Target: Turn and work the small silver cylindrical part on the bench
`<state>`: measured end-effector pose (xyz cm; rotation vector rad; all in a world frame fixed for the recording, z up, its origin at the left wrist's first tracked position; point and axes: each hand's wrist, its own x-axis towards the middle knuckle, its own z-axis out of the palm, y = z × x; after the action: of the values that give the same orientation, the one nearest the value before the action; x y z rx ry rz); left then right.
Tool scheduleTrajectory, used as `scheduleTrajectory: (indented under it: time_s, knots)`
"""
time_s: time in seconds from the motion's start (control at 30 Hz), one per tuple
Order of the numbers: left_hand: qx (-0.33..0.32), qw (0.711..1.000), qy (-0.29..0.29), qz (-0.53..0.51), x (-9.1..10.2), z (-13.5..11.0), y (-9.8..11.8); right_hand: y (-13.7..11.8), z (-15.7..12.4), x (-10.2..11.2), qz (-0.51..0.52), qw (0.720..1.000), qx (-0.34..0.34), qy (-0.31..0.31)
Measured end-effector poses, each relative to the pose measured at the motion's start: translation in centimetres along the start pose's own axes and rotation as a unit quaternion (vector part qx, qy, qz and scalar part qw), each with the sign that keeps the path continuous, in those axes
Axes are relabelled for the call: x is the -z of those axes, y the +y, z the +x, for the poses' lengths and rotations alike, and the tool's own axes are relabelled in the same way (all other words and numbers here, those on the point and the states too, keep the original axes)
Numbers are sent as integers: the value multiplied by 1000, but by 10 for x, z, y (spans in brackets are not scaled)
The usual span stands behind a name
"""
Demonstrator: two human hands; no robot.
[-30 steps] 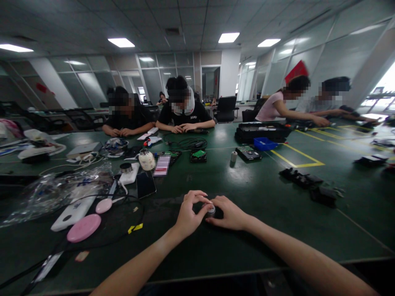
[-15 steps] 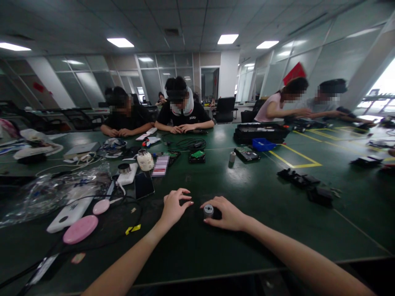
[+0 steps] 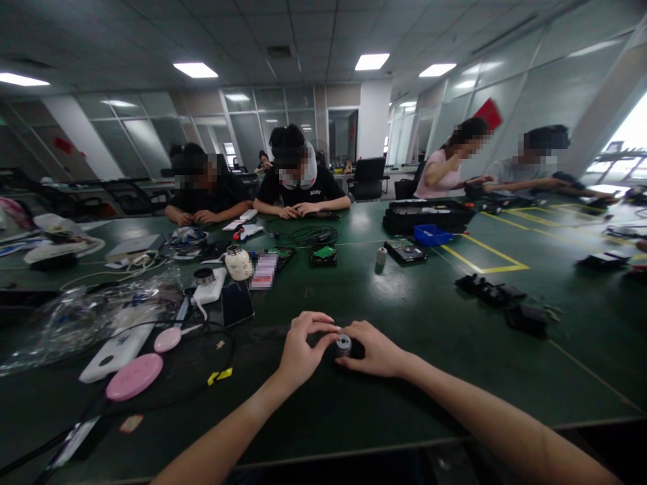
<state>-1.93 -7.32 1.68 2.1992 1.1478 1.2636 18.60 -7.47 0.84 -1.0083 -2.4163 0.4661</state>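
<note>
A short grey metal cylinder (image 3: 344,345) stands upright on the green table, dark holes in its top face, much like a small motor. Around its right side curves my right hand (image 3: 374,349), thumb at the front and fingers behind, gripping it. My left hand (image 3: 303,347) reaches in from the left; its thumb and fingertips come together at the cylinder's upper left rim and seem to touch it. The far side of the cylinder is hidden by the fingers. A second, similar cylinder (image 3: 381,256) stands farther back, apart from both hands.
A hard drive (image 3: 406,252) and a blue tray (image 3: 432,235) lie beyond. Black parts (image 3: 488,291) are at right. At left are a phone (image 3: 237,303), a pink disc (image 3: 134,377), a white jar (image 3: 238,263), cables and plastic film. Other people sit across the table.
My left hand has moved right, and its spread thumb and fingers have closed in at the cylinder. My right hand keeps its hold. A person in pink at the far right has raised a hand.
</note>
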Motion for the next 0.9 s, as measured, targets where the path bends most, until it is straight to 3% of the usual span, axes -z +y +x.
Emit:
scheduleTrajectory:
  time_s: [0.5,0.6,0.7,0.8,0.9]
  knots:
    - [-58,996,-63,34,-3,-2,9,1,-1,-1,27,1000,-2,11]
    - [-50,997,-49,27,-4,-6,5,-1,-1,4,109,994,-5,20]
    - [-18,999,-44,19,-7,-10,-2,0,-1,10,241,970,-2,35]
    - [20,997,-69,21,-9,-12,-9,1,-1,14,332,941,-1,59]
    - [32,994,-102,23,-13,-12,-9,0,-1,17,359,931,13,56]
